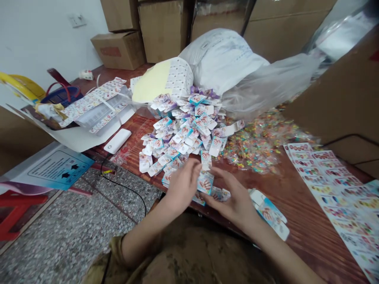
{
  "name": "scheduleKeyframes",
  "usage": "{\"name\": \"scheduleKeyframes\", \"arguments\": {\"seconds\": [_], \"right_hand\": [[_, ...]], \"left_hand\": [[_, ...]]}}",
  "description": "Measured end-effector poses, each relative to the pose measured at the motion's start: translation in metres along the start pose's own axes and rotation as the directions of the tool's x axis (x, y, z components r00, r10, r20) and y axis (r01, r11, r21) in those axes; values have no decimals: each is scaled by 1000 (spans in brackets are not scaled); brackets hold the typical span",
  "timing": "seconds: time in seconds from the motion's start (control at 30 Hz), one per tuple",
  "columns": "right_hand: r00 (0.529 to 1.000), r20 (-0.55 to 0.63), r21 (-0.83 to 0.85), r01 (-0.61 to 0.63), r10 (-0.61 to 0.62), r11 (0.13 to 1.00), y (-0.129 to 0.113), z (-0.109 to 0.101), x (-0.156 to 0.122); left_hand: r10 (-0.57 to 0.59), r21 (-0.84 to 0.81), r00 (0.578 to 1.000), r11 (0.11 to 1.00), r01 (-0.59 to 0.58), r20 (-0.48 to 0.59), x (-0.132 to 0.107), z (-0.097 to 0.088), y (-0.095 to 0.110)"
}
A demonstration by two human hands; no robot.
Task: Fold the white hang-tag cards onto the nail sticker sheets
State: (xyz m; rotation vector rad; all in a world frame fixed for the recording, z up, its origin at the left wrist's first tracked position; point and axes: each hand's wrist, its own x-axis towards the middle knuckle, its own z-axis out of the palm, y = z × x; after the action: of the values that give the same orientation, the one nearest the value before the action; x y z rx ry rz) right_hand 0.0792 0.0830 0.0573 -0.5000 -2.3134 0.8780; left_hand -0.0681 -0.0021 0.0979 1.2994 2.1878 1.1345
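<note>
My left hand (181,184) and my right hand (233,201) meet at the near edge of a reddish wooden table (299,205). Both pinch one small printed card packet (205,182), white and blue with a hand picture. Behind it lies a big heap of the same card packets (185,130). A few more packets (272,215) lie beside my right wrist. Small clear bags of coloured pieces (260,146) spread to the right of the heap.
Sticker sheets (337,189) cover the table's right side. A white sack (222,59) and clear plastic lie behind the heap, cardboard boxes (166,27) beyond. At left are a white box of sticker strips (97,106), a white power bank (117,141) and a red stool (14,213).
</note>
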Motion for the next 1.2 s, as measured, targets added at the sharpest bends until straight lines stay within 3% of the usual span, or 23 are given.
{"name": "scheduleKeyframes", "arguments": {"seconds": [0.13,0.23,0.3,0.4,0.5,0.57,0.63,0.73,0.8,0.87,0.93,1.0,1.07,1.13,1.17,1.2], "right_hand": [[989,146,39,11,-17,999,-8,26,9],[980,188,-32,75,-68,997,-3,30,18],[990,136,-120,62,-45,991,10,23,29],[984,53,-274,-150,171,950,33,8,48],[890,88,-445,-367,447,817,45,7,66],[846,136,-518,-383,516,764,44,14,74],[835,167,-523,-377,525,765,41,21,79],[836,181,-463,-393,519,795,37,14,80],[833,221,-416,-390,507,822,34,-2,76],[844,299,-263,-376,445,889,31,-21,67],[874,353,14,-361,333,932,30,-39,54],[912,333,285,-338,238,897,36,-60,39],[930,242,333,-348,277,876,53,-85,21],[879,67,98,-477,472,873,79,-114,0],[791,-67,-126,-611,608,781,93,-128,-12],[654,-227,-332,-748,722,574,108,-142,-24]], "left_hand": [[-56,175,968,979,101,-243,7,-35,-16],[-68,203,954,970,131,-293,10,-45,-29],[-68,202,961,971,125,-267,10,-43,-36],[-35,185,973,980,78,-226,9,-33,-39],[60,201,974,980,-15,-220,10,-19,-34],[142,237,975,967,-99,-171,13,-9,-30],[240,312,968,927,-207,-69,17,-1,-28],[388,458,914,796,-396,117,26,10,-30],[463,529,861,687,-498,209,33,16,-32],[536,545,800,600,-586,270,40,21,-33],[617,494,727,551,-672,302,44,27,-32],[684,416,673,545,-728,281,46,31,-28],[698,357,684,596,-720,214,46,34,-23],[635,284,763,713,-641,125,45,37,-16],[580,219,810,781,-584,88,44,39,-12],[521,123,851,843,-524,63,43,40,-7]]}}
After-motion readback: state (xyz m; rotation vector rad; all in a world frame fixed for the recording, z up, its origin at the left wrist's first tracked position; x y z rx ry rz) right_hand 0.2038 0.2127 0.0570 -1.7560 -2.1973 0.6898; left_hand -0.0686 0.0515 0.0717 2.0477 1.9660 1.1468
